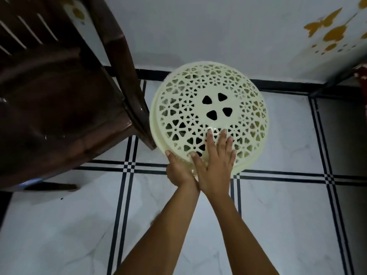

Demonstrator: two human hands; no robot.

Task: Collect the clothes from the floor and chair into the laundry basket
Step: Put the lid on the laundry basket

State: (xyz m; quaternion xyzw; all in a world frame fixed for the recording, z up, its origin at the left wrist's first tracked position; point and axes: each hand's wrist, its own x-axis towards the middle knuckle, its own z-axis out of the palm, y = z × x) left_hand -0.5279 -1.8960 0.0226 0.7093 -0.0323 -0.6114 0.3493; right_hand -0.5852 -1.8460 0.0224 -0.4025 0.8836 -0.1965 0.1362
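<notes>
Item: laundry basket [208, 116], cream, perforated, lid seated, on the floor [278, 205] just beside the chair [59, 106]. Left hand [179, 169] gripped the near rim, fingers curled; right hand [216, 163] lay flat, fingers spread, on the lid. No clothes in view (chair seat bare). Step, apparently: closing up. Next: release.

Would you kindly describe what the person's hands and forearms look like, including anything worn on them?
Both forearms are bare right down to the frame's bottom edge, with no sleeves in view. The left hand and right hand carry no gloves, rings, watch or bracelets; the fingernails look short and unpainted.
</notes>
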